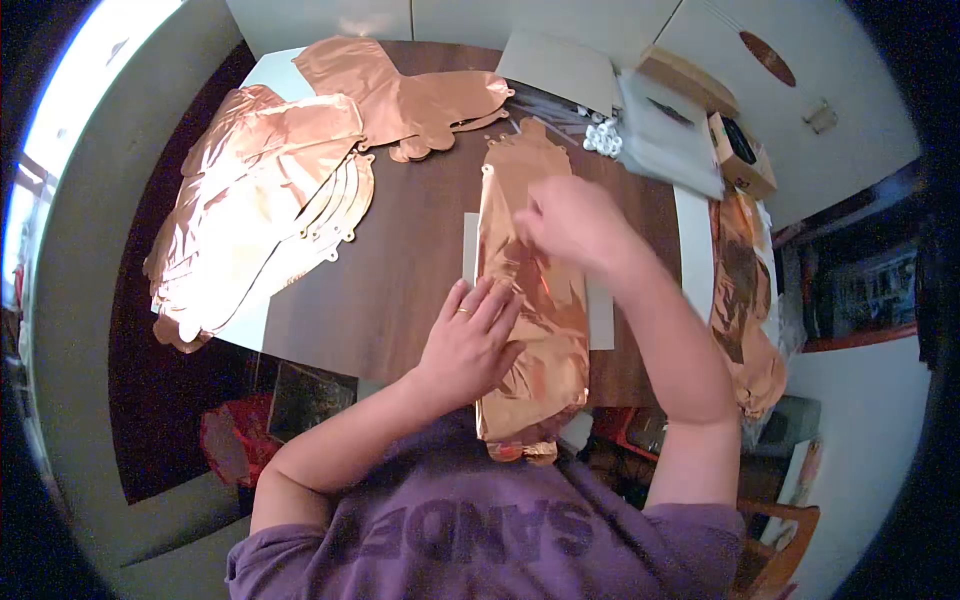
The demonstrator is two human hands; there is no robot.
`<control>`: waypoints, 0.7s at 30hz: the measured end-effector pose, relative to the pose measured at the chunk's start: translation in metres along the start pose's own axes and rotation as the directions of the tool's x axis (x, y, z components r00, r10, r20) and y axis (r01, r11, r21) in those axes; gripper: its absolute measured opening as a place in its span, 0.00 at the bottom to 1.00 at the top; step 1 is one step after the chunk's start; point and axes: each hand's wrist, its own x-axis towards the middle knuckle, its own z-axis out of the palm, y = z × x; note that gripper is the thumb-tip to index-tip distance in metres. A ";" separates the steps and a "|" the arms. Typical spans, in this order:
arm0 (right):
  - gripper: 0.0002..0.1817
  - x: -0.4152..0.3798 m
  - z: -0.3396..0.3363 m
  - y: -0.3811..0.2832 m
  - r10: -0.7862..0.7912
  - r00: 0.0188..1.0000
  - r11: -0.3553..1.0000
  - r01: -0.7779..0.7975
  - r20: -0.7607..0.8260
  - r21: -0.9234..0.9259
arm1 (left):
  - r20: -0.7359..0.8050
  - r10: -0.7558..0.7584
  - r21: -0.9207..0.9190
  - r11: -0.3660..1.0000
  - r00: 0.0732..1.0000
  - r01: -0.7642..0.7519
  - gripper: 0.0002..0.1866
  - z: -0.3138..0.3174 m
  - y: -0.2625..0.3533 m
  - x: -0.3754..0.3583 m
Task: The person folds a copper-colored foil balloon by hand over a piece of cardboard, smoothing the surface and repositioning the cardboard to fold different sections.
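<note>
A long folded copper-coloured foil balloon (pixel 535 370) lies in front of me, reaching from the middle of the table past its near edge toward my shirt. My left hand (pixel 475 335) rests on it with fingers stretched out over its left side; a ring shows on one finger. Over the upper part of the foil, my right hand (pixel 575 225) is curled closed and a little blurred. Whatever its fingers may hold is hidden. Small tabs with holes stick out at the foil's far end. A pale flat sheet (pixel 600 315) shows from under the balloon.
More flat copper foil balloons (pixel 250 200) are piled at the left, with another (pixel 410 100) at the back. Small white pieces (pixel 603 139), clear plastic bags (pixel 665 130) and an open cardboard box (pixel 742 153) sit back right. Further foil (pixel 745 300) hangs at the right edge.
</note>
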 end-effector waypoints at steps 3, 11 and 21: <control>0.21 -0.068 0.024 -0.015 -0.141 0.976 0.990 0.138 -0.164 -0.028 | -0.007 -0.025 -0.095 0.995 1.000 0.025 0.28 0.000 -0.003 0.000; 0.49 -0.119 0.127 -0.033 0.129 0.956 0.991 -0.112 -0.265 0.078 | 0.017 -0.403 -0.337 0.859 0.915 0.385 0.14 -0.043 -0.053 0.057; 0.51 -0.122 0.132 -0.032 0.141 0.960 0.987 -0.117 -0.242 0.114 | 0.578 -0.421 -0.062 0.832 0.699 0.552 0.25 -0.042 -0.089 0.147</control>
